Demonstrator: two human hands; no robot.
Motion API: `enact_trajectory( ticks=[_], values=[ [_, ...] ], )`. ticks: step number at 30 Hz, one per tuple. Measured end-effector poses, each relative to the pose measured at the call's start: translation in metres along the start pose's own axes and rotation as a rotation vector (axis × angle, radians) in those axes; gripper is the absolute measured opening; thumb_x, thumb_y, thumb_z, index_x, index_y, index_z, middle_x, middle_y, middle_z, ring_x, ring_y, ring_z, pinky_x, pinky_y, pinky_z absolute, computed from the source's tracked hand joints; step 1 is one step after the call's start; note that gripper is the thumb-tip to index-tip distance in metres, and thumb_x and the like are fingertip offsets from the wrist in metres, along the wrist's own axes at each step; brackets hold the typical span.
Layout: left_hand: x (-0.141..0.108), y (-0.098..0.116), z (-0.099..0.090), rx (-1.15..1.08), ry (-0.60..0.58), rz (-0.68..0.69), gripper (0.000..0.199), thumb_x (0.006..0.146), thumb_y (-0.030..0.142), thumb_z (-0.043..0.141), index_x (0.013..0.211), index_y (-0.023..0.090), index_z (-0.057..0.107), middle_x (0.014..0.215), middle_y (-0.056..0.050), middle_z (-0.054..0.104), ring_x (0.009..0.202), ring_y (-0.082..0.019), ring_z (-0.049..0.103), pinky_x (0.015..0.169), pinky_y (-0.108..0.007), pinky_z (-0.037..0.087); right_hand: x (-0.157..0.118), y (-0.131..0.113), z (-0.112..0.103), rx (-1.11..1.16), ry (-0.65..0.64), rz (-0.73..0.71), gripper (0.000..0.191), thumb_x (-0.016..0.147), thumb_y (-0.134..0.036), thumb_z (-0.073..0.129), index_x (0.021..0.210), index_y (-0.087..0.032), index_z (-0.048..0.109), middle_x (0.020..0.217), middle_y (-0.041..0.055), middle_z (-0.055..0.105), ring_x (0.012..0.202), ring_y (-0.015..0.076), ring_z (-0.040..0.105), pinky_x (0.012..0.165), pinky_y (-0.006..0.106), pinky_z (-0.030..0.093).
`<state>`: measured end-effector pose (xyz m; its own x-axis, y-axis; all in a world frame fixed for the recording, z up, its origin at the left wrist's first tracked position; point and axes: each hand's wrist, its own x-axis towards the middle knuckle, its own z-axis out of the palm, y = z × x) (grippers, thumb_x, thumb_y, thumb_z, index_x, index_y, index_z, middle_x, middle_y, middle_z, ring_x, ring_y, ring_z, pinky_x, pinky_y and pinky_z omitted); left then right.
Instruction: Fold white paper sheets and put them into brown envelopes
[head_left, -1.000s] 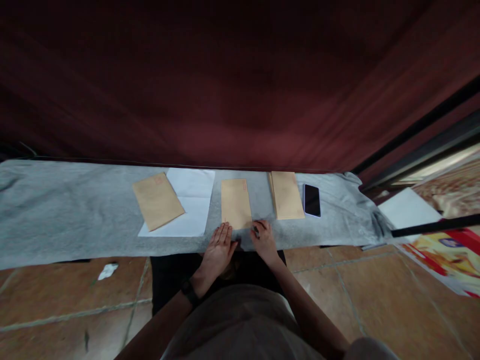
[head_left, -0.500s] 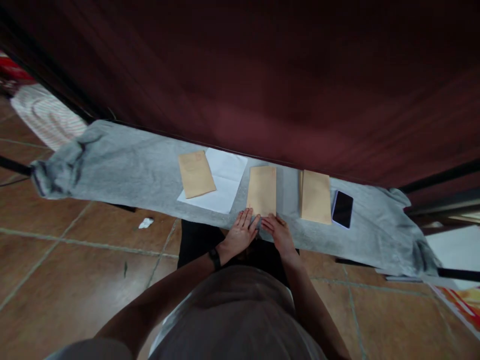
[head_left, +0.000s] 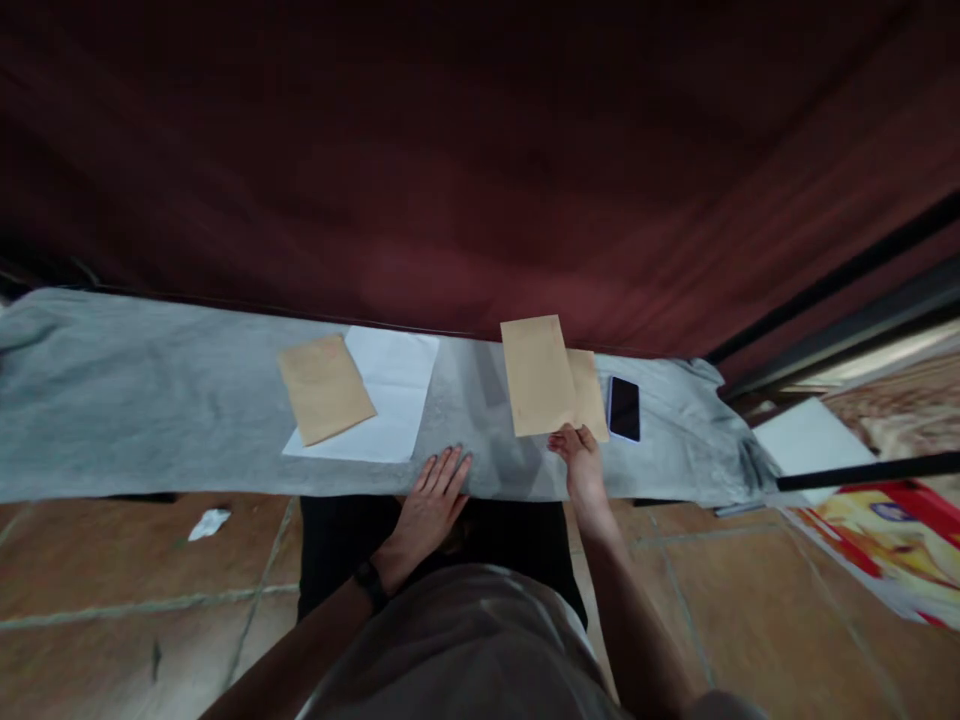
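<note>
My right hand pinches the lower right corner of a brown envelope, which is lifted and tilted above the table. Behind it, partly covered, lie more brown envelopes. My left hand rests flat at the front edge of the grey cloth, fingers spread and holding nothing. To its upper left, another brown envelope lies partly over a white sheet of paper.
A phone lies right of the envelopes. The dark red panel rises along the table's far side. A crumpled white scrap is on the tiled floor, and a colourful printed package sits at the lower right.
The envelope that lay flat under both hands is now raised and moved right towards the other envelopes by my right hand. My left hand has let go. The view has shifted right.
</note>
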<state>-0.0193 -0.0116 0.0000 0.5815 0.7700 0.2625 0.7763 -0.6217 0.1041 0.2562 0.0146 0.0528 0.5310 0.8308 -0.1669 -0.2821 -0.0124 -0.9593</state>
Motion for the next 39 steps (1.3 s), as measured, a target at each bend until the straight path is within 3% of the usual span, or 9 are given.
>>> enact_trajectory(
  ticks=[4,8,20,25,29,32,36,39],
  values=[
    [-0.002,-0.006,0.009,0.006,0.031,0.038,0.059,0.099,0.028,0.047,0.156,0.016,0.037,0.163,-0.013,0.034,0.152,-0.029,0.031,0.124,-0.049,0.027,0.022,-0.023,-0.035,0.025,0.098,-0.045,0.038,0.069,-0.049,0.082,0.077,-0.021,0.058,0.064,-0.0049,0.065,0.056,0.0111,0.064,0.058,0.023,0.055],
    [-0.003,-0.007,0.012,0.006,0.060,0.051,0.060,0.098,0.027,0.047,0.156,0.017,0.037,0.162,-0.013,0.036,0.151,-0.029,0.032,0.124,-0.049,0.028,0.037,-0.024,-0.056,0.067,0.185,0.034,0.039,0.067,-0.045,0.086,0.073,-0.021,0.055,0.061,-0.0042,0.065,0.056,0.0127,0.067,0.062,0.025,0.060],
    [-0.002,-0.011,0.010,0.022,0.071,0.079,0.058,0.094,0.019,0.045,0.152,0.017,0.044,0.159,-0.013,0.041,0.148,-0.030,0.038,0.119,-0.049,0.037,0.041,0.005,-0.071,0.126,0.275,0.137,0.034,0.070,-0.036,0.085,0.069,-0.022,0.054,0.062,-0.0022,0.068,0.064,0.0169,0.073,0.066,0.026,0.063],
    [-0.003,-0.015,0.006,-0.036,0.092,0.081,0.059,0.099,0.029,0.047,0.156,0.018,0.037,0.160,-0.013,0.041,0.150,-0.029,0.036,0.119,-0.049,0.037,0.042,0.006,-0.076,0.107,0.276,0.172,0.031,0.073,-0.035,0.083,0.070,-0.022,0.055,0.062,-0.0009,0.069,0.063,0.0172,0.074,0.064,0.026,0.064],
    [-0.002,-0.029,-0.007,-0.049,0.202,-0.106,0.064,0.102,0.038,0.044,0.160,0.019,0.027,0.162,-0.016,0.037,0.153,-0.032,0.026,0.122,-0.055,0.029,0.038,0.007,-0.079,0.078,0.230,0.219,0.027,0.075,-0.038,0.081,0.075,-0.020,0.061,0.070,0.0043,0.075,0.064,0.0179,0.074,0.063,0.026,0.064],
    [-0.001,-0.053,-0.017,-0.063,0.262,-0.281,0.065,0.102,0.044,0.041,0.160,0.019,0.026,0.165,-0.017,0.029,0.155,-0.036,0.018,0.121,-0.062,0.025,0.033,0.006,-0.084,0.042,0.168,0.281,0.026,0.075,-0.039,0.080,0.076,-0.018,0.064,0.074,0.0095,0.077,0.065,0.0216,0.075,0.060,0.028,0.064],
    [0.004,-0.107,-0.030,-0.108,0.271,-0.516,0.066,0.098,0.047,0.046,0.156,0.015,0.036,0.165,-0.019,0.027,0.155,-0.038,0.015,0.122,-0.061,0.022,0.026,0.009,-0.090,-0.039,0.108,0.337,0.023,0.075,-0.038,0.077,0.075,-0.018,0.067,0.075,0.0125,0.077,0.063,0.0219,0.075,0.058,0.029,0.063],
    [0.008,-0.156,-0.039,-0.128,0.292,-0.841,0.071,0.093,0.045,0.055,0.152,0.008,0.038,0.159,-0.026,0.035,0.152,-0.041,0.025,0.118,-0.059,0.031,0.018,0.015,-0.078,-0.115,0.009,0.368,0.025,0.072,-0.041,0.078,0.076,-0.018,0.069,0.077,0.0134,0.077,0.062,0.0223,0.074,0.055,0.030,0.062]
  ],
)
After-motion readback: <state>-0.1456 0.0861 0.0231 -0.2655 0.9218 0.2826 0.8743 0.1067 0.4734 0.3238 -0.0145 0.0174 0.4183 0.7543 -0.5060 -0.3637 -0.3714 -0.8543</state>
